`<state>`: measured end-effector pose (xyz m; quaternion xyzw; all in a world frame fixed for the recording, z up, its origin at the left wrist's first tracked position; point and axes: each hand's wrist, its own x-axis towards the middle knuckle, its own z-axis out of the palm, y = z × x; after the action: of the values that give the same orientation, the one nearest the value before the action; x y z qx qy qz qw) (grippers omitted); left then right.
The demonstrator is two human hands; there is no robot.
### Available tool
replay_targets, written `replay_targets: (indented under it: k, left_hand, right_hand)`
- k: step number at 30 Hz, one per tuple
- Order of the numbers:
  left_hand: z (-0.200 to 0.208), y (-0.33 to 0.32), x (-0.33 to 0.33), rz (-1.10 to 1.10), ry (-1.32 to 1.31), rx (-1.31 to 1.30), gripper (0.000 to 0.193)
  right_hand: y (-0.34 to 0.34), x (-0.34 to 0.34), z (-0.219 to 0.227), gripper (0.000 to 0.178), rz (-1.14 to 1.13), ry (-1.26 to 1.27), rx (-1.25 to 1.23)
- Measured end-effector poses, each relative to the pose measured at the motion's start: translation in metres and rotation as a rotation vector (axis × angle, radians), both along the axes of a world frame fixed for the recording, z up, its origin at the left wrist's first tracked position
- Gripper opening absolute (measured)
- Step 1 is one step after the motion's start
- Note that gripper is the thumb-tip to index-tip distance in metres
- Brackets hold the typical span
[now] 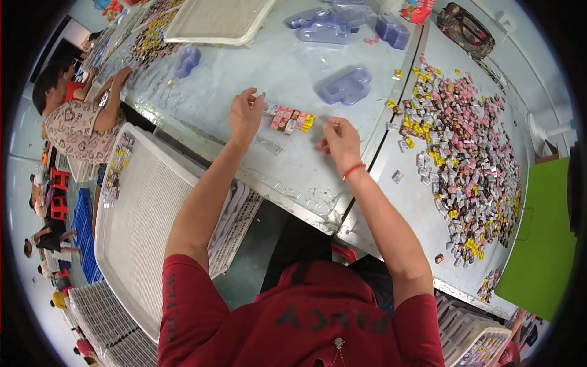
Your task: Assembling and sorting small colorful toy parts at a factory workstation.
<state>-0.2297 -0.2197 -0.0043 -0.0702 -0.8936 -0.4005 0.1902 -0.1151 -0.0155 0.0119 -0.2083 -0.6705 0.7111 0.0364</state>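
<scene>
Square up the block of small printed packets [291,120], lying on the surface [293,67] below-left of the translucent blue tray [345,85]. Steady both ends lightly with left hand [246,114] and right hand [342,142], both half-curled (cannot tell whether pinching anything). Draw extras from the loose heap [471,165], right of the tray.

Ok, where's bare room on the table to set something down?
Pale smooth tabletop: bare between the off-white rectangular tray and the small pink, brown and yellow packet cluster; also between that cluster and the near edge. Crowded: right side, under the multicoloured packet heap.
</scene>
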Motion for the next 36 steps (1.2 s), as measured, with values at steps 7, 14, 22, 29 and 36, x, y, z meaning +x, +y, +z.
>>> replay_targets:
  k: [7,14,22,29,36]
  left_hand:
    - [0.032,0.133,0.002,-0.409,0.470,-0.178,0.023]
    - [0.001,0.177,-0.023,-0.591,0.314,-0.591,0.021]
    - [0.010,0.178,-0.022,-0.507,0.343,-0.584,0.010]
    - [-0.004,0.181,-0.030,-0.380,0.403,-0.658,0.015]
    - [0.019,0.176,-0.047,-0.368,-0.135,-0.265,0.026]
  right_hand:
    - [0.011,0.115,-0.001,0.016,0.163,0.244,0.614]
    - [0.030,0.176,0.004,0.017,0.044,0.268,0.608]
    - [0.041,0.202,-0.009,0.013,0.001,0.372,0.558]
    - [0.040,0.207,-0.018,0.011,-0.037,0.434,0.526]
    - [0.039,0.208,-0.019,0.012,-0.047,0.439,0.524]
